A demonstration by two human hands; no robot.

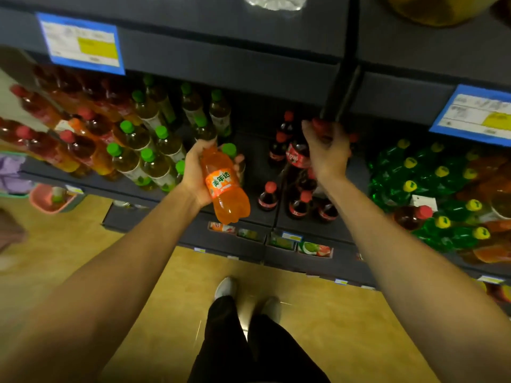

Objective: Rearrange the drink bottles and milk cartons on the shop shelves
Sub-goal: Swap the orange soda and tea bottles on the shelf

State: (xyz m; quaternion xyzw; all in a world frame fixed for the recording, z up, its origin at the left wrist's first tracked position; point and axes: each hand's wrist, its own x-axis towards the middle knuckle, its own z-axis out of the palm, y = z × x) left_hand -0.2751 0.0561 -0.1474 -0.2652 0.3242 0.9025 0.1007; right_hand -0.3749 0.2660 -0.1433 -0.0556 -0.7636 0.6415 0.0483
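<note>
My left hand [197, 172] grips an orange soda bottle [225, 186] with a green cap, held tilted in front of the dark shelf [249, 219]. My right hand [327, 150] reaches under the upper shelf and curls its fingers round the top of a tall cola bottle [297, 158] with a red cap. Smaller cola bottles [300, 205] stand around it on the same shelf.
Green-capped tea bottles [146, 158] and red-capped drinks [74, 145] fill the shelf to the left. Green bottles with yellow caps [431, 183] lie packed to the right. Cartons [315, 248] sit on a lower shelf. My feet [225, 288] stand on the yellow floor.
</note>
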